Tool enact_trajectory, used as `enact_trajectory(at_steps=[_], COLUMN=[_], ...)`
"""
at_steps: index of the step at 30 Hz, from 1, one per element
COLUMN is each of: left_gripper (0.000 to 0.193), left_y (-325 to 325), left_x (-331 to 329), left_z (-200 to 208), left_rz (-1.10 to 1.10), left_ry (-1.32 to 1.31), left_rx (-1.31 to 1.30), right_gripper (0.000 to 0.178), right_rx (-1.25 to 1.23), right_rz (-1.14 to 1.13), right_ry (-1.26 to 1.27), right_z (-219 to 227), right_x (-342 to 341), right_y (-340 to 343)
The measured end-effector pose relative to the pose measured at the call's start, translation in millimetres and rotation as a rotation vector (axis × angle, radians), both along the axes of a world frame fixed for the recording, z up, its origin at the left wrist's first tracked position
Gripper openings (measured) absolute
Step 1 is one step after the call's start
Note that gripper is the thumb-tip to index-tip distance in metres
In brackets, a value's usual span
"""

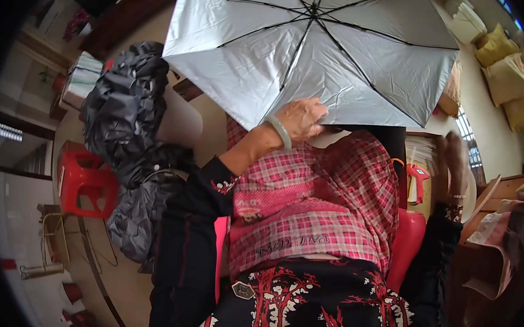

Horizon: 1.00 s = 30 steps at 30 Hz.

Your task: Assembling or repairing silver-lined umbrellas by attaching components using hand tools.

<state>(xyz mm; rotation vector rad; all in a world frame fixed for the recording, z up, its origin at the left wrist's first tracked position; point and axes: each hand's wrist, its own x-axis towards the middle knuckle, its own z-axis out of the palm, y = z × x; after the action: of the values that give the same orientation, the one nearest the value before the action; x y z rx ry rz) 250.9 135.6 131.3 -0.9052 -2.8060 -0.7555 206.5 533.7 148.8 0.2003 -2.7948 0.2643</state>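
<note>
An open umbrella [366,67] with a silver inside and thin black ribs spreads in front of me, its inner side up. My left hand [301,121], with a pale green bangle on the wrist, is closed on the near edge of its canopy. Off to the right, apart from the umbrella, my right hand [453,162] is smeared by motion and its fingers cannot be made out. It is beside an open box [424,149] of thin pale items and a red-and-white tool [417,183]. A red checked apron [307,209] covers my lap.
Black crumpled fabric [129,105] is heaped at my left, by a pale cylindrical bin [183,121]. A red plastic stool [84,181] stands beyond it. Yellow sacks [510,83] lie at the far right. A wooden chair [492,258] with cloth on it stands near right.
</note>
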Motion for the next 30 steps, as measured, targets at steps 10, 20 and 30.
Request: enact_trajectory(at_steps=[10,20,30], left_gripper=[0.024,0.016,0.012], left_y=[-5,-16,0], left_x=[20,62,75], left_z=[-24,-22,-24], left_rz=[0.099,0.602,0.672], left_ry=[0.269,0.415,0.708], left_rx=[-0.010,0.014,0.039], right_gripper=[0.014,0.014,0.050], right_rx=[-0.431,-0.384,-0.916], right_rz=[0.749,1.170,0.691], right_ry=[-0.523,-0.792,-0.423], right_z=[86,107,0], right_x=[53,-27,-278], right_y=[-198,-335,-343])
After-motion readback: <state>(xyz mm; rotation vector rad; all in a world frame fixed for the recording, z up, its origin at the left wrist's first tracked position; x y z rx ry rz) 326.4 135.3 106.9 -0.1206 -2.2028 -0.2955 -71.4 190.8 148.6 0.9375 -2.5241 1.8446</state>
